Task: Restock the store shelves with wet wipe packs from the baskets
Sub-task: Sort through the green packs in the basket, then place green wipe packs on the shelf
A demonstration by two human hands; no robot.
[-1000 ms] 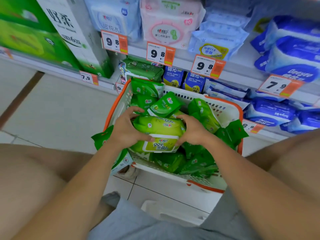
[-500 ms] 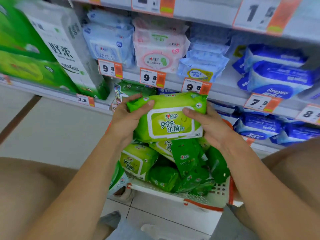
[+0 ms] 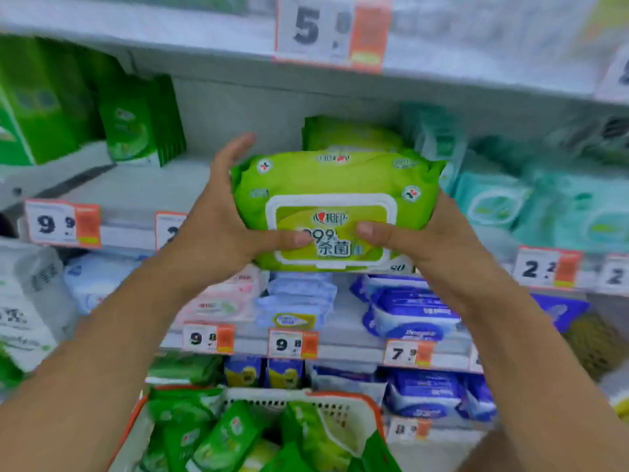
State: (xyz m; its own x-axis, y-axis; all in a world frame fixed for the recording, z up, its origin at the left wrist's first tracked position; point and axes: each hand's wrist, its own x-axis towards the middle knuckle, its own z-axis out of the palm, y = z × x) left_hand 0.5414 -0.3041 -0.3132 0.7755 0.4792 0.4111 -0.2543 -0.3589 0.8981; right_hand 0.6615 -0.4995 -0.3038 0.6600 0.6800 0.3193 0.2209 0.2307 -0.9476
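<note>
Overhead, both hands (image 3: 218, 226) (image 3: 439, 243) grasp wipe pack (image 3: 337, 199) before store shelf (image 3: 136, 189), basket (image 3: 350, 407) below.

Bright, even light with no hard shadows or glare. Motion blur smears most of the picture, worst at the top shelf (image 3: 170, 46) and right edge. The price tags (image 3: 292, 344) are soft, and the shelves bow with wide-angle distortion.

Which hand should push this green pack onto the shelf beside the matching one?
Probably right: the matching pack sits up and right, the right hand grips that end of the green pack. The left hand steadies.
</note>
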